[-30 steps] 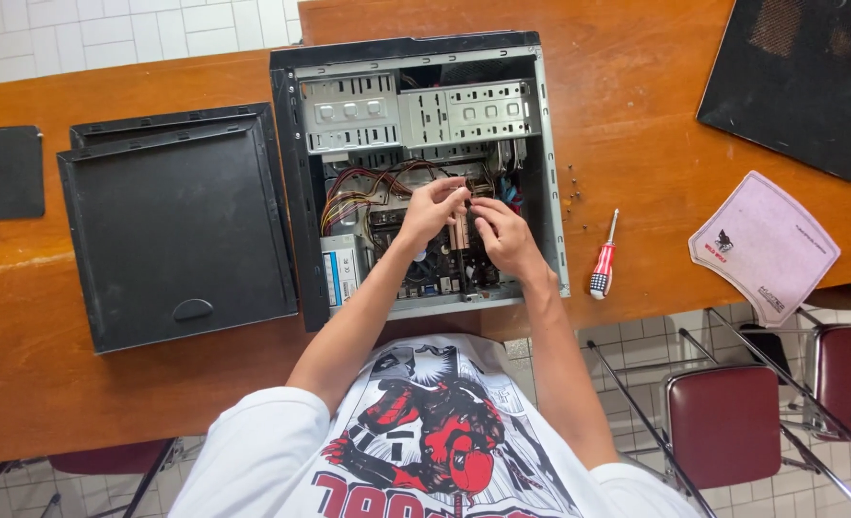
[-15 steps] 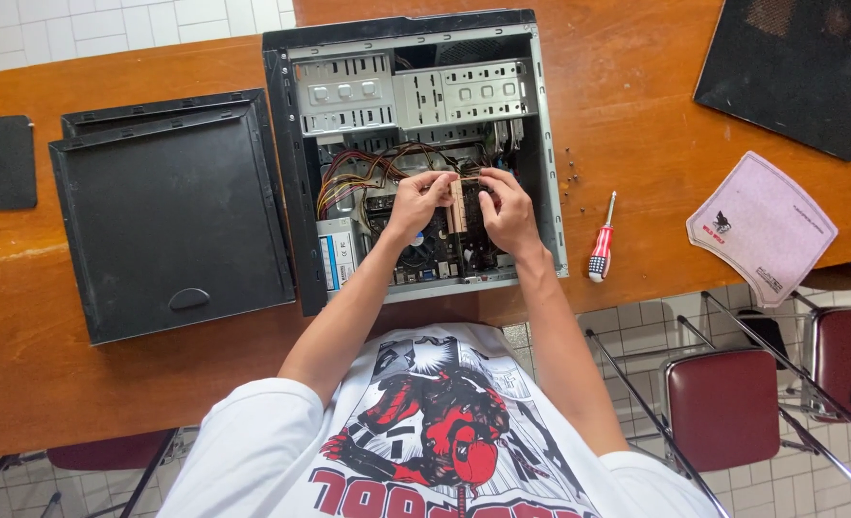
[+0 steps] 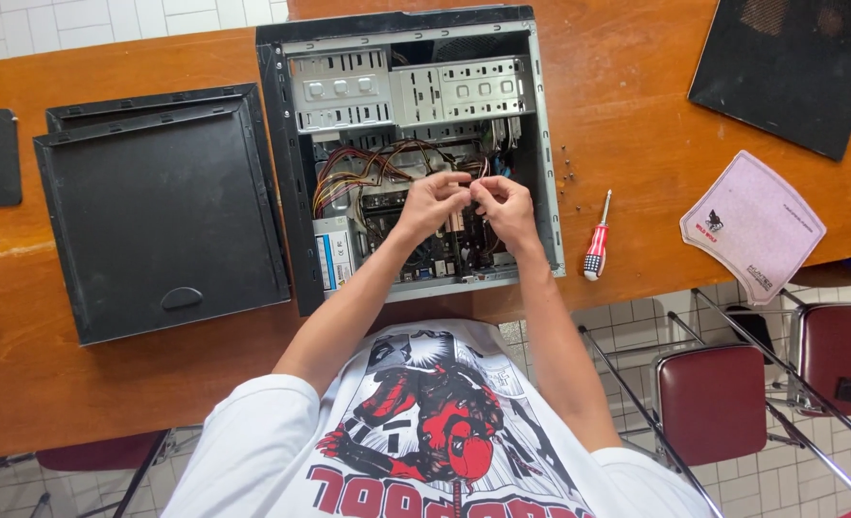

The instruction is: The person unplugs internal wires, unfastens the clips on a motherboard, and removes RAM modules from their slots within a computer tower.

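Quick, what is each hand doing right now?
Left hand: closed, pinching something small inside the computer case; what, cannot be told.
Right hand: closed, pinching the same spot.

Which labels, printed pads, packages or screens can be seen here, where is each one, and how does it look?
Mouse pad: on the wooden table, right of the screwdriver; pale pink-grey, rounded, small dark and red emblem, dark edge print.
Label: on a part at the lower left inside the open computer case, left of the left hand; narrow, white with blue.
Packages, screens: none visible.
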